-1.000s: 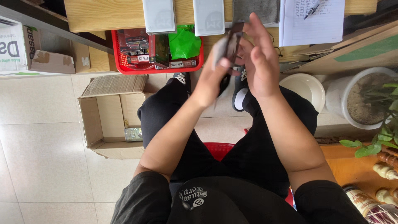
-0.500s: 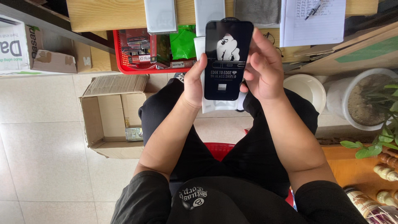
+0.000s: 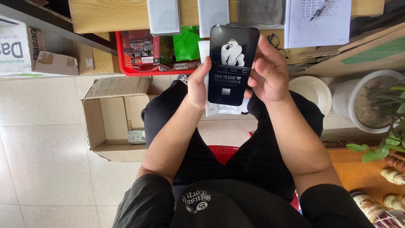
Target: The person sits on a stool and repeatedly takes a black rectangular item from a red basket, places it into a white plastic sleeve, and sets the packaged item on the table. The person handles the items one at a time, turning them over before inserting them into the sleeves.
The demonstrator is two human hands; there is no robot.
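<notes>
Black and glossy, the flat screen protector [image 3: 233,63] is held upright in front of the person's chest, its printed face turned toward the camera, likely so it can be looked over. The left hand [image 3: 197,86] grips the protector's left edge, thumb laid against the side and fingers hidden behind, closed on it together with a white sleeve [image 3: 219,109] that peeks out below and behind the dark panel. The right hand [image 3: 268,74] meets the protector's right edge, fingers curled and pinching along that side, so the thin sheet is steadied from both sides by its rims and not pressed on its face. Beyond the protector's top edge lies a wooden tabletop [image 3: 109,14] with white flat packets [image 3: 163,16], a grey cloth [image 3: 261,12] and a sheet of paper [image 3: 318,23] with a pen. To the left of the protector and lower sits a red basket [image 3: 124,67] of small goods, and further down-left an open cardboard box [image 3: 114,122] on the tiled floor. To the protector's right stand a white bowl [image 3: 312,90] and a potted plant [image 3: 375,101].
</notes>
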